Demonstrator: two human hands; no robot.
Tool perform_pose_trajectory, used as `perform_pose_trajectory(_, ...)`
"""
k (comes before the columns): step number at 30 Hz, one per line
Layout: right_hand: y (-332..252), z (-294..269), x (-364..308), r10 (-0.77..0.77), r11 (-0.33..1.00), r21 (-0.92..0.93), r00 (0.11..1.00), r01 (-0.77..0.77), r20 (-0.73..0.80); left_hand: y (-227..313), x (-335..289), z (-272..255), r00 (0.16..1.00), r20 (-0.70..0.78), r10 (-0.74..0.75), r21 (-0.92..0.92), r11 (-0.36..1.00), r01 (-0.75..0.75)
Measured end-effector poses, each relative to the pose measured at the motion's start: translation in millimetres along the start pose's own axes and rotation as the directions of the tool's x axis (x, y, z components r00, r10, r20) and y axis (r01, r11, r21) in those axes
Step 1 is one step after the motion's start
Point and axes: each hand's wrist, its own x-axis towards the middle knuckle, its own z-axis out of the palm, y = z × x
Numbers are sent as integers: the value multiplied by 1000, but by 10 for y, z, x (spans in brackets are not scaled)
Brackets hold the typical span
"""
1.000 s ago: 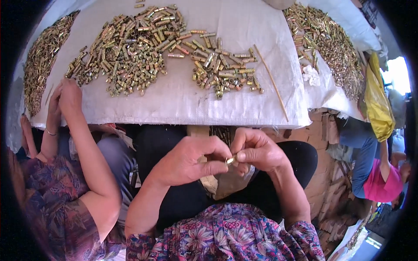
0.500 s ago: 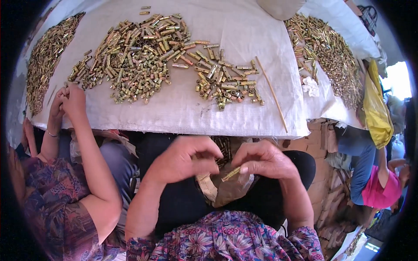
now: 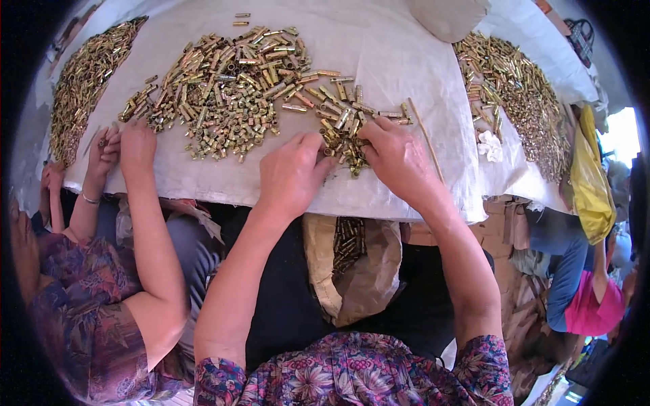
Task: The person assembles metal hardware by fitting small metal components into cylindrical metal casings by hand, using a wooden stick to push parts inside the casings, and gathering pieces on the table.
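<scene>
Both my hands are at a small pile of brass-coloured metal sleeves point(image 3: 352, 145) near the front of the cloth-covered table point(image 3: 223, 186). My left hand point(image 3: 290, 174) is at the pile's left side, its thumb and forefinger closed around a short metal sleeve point(image 3: 330, 151). At the right side, my right hand point(image 3: 401, 159) has its fingers curled down into the pile. Its fingertips are partly hidden, so what they pinch cannot be made out. Below the table edge, between my knees, an open paper sack point(image 3: 321, 260) has dark metal sleeves point(image 3: 349, 238) inside.
A larger heap of sleeves point(image 3: 227, 95) lies left of centre, with more heaps at the far left point(image 3: 95, 84) and right point(image 3: 521, 95). A thin stick point(image 3: 425, 139) lies right of my hand. Beside me on the left, a co-worker's hands point(image 3: 137, 145) work at the table.
Both my hands have moved from above the sack up and forward to the small pile. The sleeve that was in my right fingers no longer shows there. The sack's opening is now uncovered.
</scene>
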Motion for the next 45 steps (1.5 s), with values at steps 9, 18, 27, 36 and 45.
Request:
perform_pose_trajectory(9, -48, -77, -190, 264, 861, 472, 959, -188, -101, -33, -39, -7, 998, -6, -61, -260, 964, 57)
perform_pose_trajectory(18, -284, -121, -771, 467, -117, 962, 842, -245, 271, 300, -489, -212, 905, 416, -87, -872, 246, 424)
perform_pose_trajectory(27, -456, -77, -944, 381, -132, 960, 881, -247, 279, 327, -593, -183, 906, 424, -3, -900, 110, 421)
perform_pose_trajectory(36, -449, -38, -1020, 353, 49, 966, 909, -254, 221, 346, -639, -177, 914, 403, -41, -904, 138, 404)
perform_pose_trajectory(45, -421, 36, -1061, 341, -18, 975, 915, -224, 216, 372, -662, -140, 873, 485, -47, -869, -143, 474)
